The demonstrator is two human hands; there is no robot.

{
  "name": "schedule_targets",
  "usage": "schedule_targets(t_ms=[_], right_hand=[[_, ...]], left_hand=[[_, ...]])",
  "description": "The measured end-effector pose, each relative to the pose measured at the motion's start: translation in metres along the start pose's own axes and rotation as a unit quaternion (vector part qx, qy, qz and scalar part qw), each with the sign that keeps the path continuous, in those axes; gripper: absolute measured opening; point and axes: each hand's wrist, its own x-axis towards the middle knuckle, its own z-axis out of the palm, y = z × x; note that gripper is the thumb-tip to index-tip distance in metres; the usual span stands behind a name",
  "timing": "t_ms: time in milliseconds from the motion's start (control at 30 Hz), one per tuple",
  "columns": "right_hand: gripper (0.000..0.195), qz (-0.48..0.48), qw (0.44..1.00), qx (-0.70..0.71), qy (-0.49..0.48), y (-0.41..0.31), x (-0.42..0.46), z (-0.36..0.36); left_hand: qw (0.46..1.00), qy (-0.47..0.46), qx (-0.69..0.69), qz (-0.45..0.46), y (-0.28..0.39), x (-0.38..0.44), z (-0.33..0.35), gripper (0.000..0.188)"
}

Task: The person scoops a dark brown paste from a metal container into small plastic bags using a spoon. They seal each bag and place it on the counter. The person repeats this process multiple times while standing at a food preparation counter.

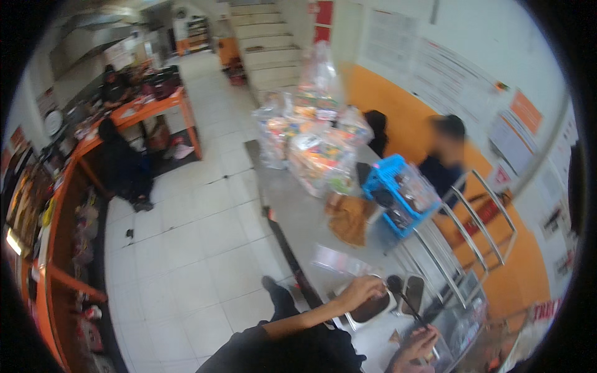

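My left hand (366, 290) reaches over a steel tray of dark contents (371, 308), its fingertips close beside the round head of a dark ladle (394, 283). Blur hides whether anything is pinched in those fingers. Lower down, my right hand (419, 346) grips the ladle's long handle, which slants up from it to the head. A second, narrower metal container (412, 291) stands just right of the ladle head. Flat clear plastic packets (343, 261) lie on the steel counter (303, 219) beyond my left hand.
Large plastic bags of colourful packets (322, 149) crowd the counter's far end. A blue basket (396, 196), a brown cloth (347, 219) and a metal rack (466, 233) line its right side. One person (443, 158) is behind the basket; others (123, 158) are at an orange table (154, 109).
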Motion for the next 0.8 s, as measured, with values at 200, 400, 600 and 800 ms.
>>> schedule_targets(t_ms=[200, 400, 600, 800], right_hand=[[0.034, -0.09, 0.993, -0.069, 0.031, 0.005, 0.015, 0.014], [0.03, -0.198, 0.894, -0.299, -0.269, 0.015, 0.025, 0.033], [0.024, -0.329, 0.841, -0.196, -0.382, 0.016, -0.002, 0.081], [0.011, -0.186, 0.915, -0.095, -0.346, 0.042, -0.017, 0.097]], left_hand=[[0.995, -0.067, 0.017, -0.067, -0.012, -0.021, -0.019, 0.018], [0.998, -0.031, 0.031, -0.043, -0.001, -0.019, -0.029, 0.021], [0.987, -0.023, -0.076, -0.139, 0.019, -0.014, -0.032, 0.02], [0.972, 0.03, -0.172, -0.156, 0.016, -0.018, -0.03, 0.025]])
